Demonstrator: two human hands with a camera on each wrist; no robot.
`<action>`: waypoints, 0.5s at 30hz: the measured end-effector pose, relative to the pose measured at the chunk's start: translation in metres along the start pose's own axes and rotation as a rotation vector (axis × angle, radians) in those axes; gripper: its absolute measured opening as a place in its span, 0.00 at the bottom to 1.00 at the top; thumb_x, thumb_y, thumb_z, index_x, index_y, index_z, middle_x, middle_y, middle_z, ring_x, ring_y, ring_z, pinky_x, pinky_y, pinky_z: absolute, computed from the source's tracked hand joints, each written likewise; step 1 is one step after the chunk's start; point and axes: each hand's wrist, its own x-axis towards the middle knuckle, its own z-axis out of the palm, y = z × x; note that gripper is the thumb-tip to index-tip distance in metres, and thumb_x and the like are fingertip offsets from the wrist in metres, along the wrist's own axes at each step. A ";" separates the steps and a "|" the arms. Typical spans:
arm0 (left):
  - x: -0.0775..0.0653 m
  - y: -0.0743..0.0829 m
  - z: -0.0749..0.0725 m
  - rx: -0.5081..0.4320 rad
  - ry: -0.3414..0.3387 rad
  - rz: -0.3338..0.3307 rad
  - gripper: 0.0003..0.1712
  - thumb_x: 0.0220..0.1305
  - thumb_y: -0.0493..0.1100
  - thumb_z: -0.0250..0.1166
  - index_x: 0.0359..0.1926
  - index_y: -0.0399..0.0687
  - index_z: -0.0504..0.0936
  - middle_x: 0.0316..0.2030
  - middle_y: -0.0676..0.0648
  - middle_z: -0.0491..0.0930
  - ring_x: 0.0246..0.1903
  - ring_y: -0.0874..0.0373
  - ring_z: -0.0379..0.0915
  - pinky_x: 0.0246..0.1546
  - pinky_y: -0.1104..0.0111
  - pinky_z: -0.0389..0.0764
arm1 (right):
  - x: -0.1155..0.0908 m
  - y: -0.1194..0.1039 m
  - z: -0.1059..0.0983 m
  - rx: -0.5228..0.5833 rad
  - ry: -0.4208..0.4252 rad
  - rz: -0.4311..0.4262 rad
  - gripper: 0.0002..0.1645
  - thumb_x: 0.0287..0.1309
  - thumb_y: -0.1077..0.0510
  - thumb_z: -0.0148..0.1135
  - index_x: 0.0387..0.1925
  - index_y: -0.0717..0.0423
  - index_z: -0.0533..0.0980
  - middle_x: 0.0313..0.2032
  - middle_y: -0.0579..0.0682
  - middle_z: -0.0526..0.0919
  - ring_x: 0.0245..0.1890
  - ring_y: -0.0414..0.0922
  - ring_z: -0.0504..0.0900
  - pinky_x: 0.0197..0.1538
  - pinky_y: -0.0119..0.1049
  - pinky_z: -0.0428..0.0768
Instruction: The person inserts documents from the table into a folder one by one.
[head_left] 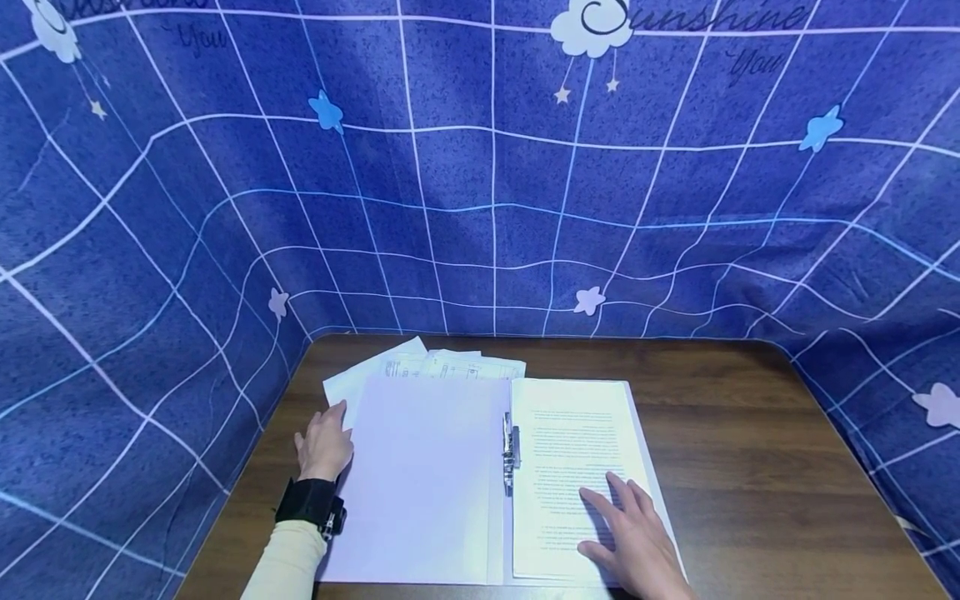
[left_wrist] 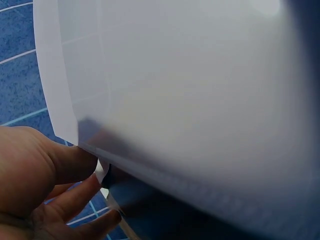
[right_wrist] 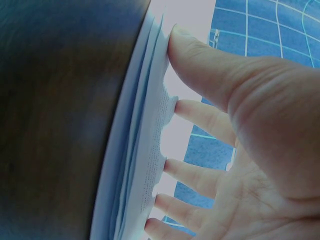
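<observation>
A pale lilac folder (head_left: 420, 492) lies spread flat on the table. Its metal lever clip (head_left: 510, 454) sits by the spine, beside a stack of printed sheets (head_left: 570, 433) on the right side. My left hand (head_left: 326, 443) is at the cover's left edge, by loose papers (head_left: 457, 365) that stick out from under the cover. In the left wrist view the thumb (left_wrist: 75, 162) meets the cover's edge, with the other fingers lower down. With fingers spread, my right hand (head_left: 633, 533) rests its fingertips on the printed sheets; the right wrist view shows several layers at their edge.
The brown wooden table (head_left: 765, 467) extends to the right of the folder. A blue curtain (head_left: 465, 183) with a white grid, stars and clouds hangs behind the table and along its sides. A black strap with a camera (head_left: 311, 504) is on the left wrist.
</observation>
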 end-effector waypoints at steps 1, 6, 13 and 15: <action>0.000 0.000 0.000 0.002 0.011 0.002 0.34 0.70 0.31 0.60 0.75 0.33 0.64 0.71 0.27 0.64 0.73 0.26 0.51 0.68 0.27 0.43 | 0.000 0.000 0.000 0.001 -0.007 0.007 0.42 0.45 0.40 0.81 0.63 0.46 0.80 0.70 0.66 0.68 0.69 0.74 0.61 0.63 0.72 0.66; 0.000 -0.002 0.001 -0.007 0.089 0.005 0.27 0.67 0.31 0.64 0.66 0.32 0.74 0.61 0.25 0.74 0.63 0.27 0.66 0.66 0.29 0.53 | 0.001 -0.001 0.000 -0.002 -0.012 0.009 0.43 0.45 0.39 0.81 0.63 0.47 0.80 0.70 0.66 0.68 0.69 0.74 0.61 0.62 0.72 0.66; 0.003 -0.003 0.002 -0.016 0.130 -0.020 0.18 0.65 0.34 0.66 0.56 0.34 0.83 0.55 0.27 0.80 0.59 0.30 0.70 0.62 0.36 0.60 | -0.001 0.000 0.000 -0.013 0.027 -0.031 0.42 0.45 0.40 0.81 0.62 0.47 0.80 0.69 0.67 0.68 0.68 0.75 0.63 0.62 0.71 0.67; 0.004 -0.004 0.002 -0.016 0.134 -0.030 0.16 0.65 0.34 0.66 0.53 0.35 0.84 0.54 0.28 0.81 0.58 0.30 0.71 0.61 0.38 0.61 | 0.000 0.000 0.000 -0.014 0.020 -0.027 0.42 0.45 0.39 0.81 0.62 0.47 0.80 0.69 0.67 0.68 0.68 0.75 0.63 0.62 0.71 0.67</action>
